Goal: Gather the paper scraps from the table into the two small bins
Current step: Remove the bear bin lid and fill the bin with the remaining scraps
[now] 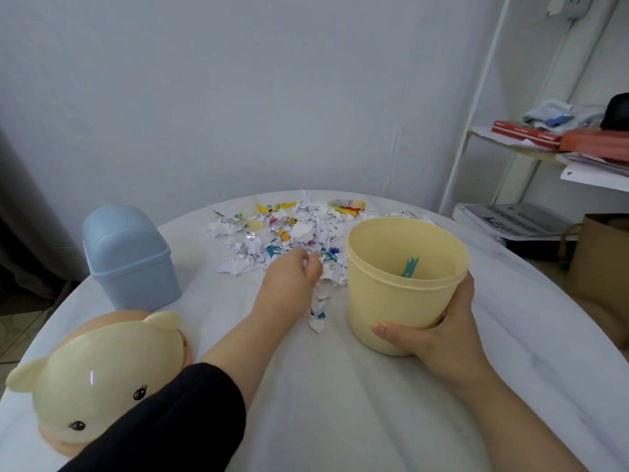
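Head view is showing a person working at a round white table. The left hand, reaching out of a black sleeve, is curling its fingers down onto the near edge of the paper scraps, and a bit of white paper is showing between the fingertips. The scraps are lying in a loose heap of white and coloured pieces toward the far side of the table, with a thin trail of them running back beside the left wrist. The right hand is gripping the yellow bin low on its wall, thumb lying across the near side and fingers wrapping round the right. This bin is standing open just to the right of the heap, touching its edge, and a teal scrap is resting inside it. The blue bin, wearing its domed lid, is standing to the left, apart from the heap. A cream bear-faced lid is lying near the left forearm. A white shelf carrying books and papers is standing behind on the right.
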